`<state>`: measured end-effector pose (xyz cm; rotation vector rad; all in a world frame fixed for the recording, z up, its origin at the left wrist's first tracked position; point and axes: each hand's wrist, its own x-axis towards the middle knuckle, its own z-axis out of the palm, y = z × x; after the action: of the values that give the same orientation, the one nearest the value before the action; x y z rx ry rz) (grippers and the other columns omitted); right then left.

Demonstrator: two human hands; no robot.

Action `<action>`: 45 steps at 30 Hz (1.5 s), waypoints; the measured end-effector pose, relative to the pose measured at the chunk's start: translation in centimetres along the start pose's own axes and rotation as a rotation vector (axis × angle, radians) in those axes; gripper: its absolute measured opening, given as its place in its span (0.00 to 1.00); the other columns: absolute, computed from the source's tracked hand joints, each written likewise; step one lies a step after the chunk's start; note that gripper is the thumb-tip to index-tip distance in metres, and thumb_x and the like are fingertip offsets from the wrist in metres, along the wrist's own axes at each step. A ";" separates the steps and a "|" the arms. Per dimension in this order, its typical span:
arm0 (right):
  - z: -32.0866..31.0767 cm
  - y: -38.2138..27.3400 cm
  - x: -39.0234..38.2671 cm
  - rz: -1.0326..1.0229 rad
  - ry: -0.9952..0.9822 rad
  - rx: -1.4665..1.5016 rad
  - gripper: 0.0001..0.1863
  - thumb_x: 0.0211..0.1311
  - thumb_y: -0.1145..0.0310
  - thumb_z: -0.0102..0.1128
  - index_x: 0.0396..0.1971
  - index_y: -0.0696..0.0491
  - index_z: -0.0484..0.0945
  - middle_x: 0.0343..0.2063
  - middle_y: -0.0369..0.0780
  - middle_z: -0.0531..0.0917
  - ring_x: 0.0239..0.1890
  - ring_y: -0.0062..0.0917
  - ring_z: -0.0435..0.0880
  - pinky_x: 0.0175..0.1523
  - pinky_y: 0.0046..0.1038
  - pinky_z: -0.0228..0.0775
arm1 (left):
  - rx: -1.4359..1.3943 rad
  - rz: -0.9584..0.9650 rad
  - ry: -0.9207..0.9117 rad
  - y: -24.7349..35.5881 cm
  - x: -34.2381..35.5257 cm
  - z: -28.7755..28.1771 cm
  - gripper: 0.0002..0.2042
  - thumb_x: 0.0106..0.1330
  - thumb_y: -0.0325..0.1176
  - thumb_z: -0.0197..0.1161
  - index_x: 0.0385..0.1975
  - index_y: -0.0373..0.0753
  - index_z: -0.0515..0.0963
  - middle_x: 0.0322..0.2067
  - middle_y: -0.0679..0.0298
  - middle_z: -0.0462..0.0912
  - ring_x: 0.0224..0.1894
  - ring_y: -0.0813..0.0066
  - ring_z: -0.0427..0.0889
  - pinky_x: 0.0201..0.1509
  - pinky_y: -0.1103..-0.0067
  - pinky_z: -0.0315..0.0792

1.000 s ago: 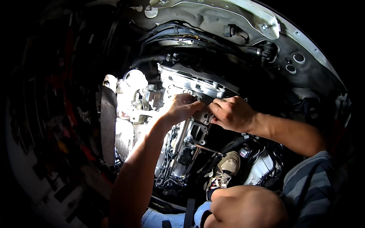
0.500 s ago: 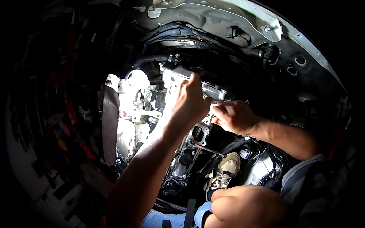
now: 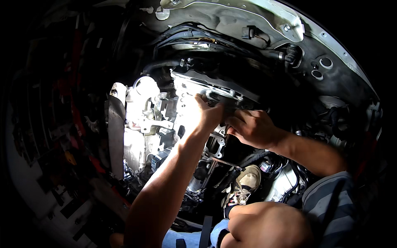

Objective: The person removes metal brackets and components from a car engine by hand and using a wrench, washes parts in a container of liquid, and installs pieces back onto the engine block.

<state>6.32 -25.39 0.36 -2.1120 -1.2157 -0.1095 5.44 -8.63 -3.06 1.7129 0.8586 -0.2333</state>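
Note:
A brightly lit metal engine (image 3: 188, 89) sits in the middle of an engine bay. My left hand (image 3: 208, 113) reaches over its near face, fingers bent in below the upper edge; the fingertips and anything they hold are hidden. Close beside it on the right, my right hand (image 3: 253, 129) is closed, thumb and fingers pressed together against the engine's side. What it pinches is too small or too covered to make out. Just below the hands shows a flat metal flange (image 3: 219, 146) with an opening in it.
A long grey metal piece (image 3: 117, 132) stands left of the engine. Cables (image 3: 194, 31) and a black corrugated hose (image 3: 292, 53) run along the body panel behind. My shoe (image 3: 248, 182) rests inside the bay, beside a white box-like part (image 3: 281, 184) with wiring.
My left hand has dropped from the engine's upper edge to its near face, and its raised thumb is now lower. My right hand stays near the same spot, with its grip slightly shifted.

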 end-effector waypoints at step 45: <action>1.5 -1.8 0.6 0.821 0.173 0.563 0.21 0.59 0.62 0.67 0.43 0.63 0.76 0.25 0.48 0.85 0.27 0.38 0.87 0.32 0.33 0.78 | 0.955 0.346 0.017 0.9 -9.2 -5.8 0.34 0.52 0.35 0.73 0.57 0.30 0.65 0.49 0.48 0.73 0.49 0.51 0.77 0.49 0.66 0.75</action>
<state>4.85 -23.49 0.35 -1.8714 -0.1697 0.3681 -2.09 -7.29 4.70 2.7145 0.4469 -0.4355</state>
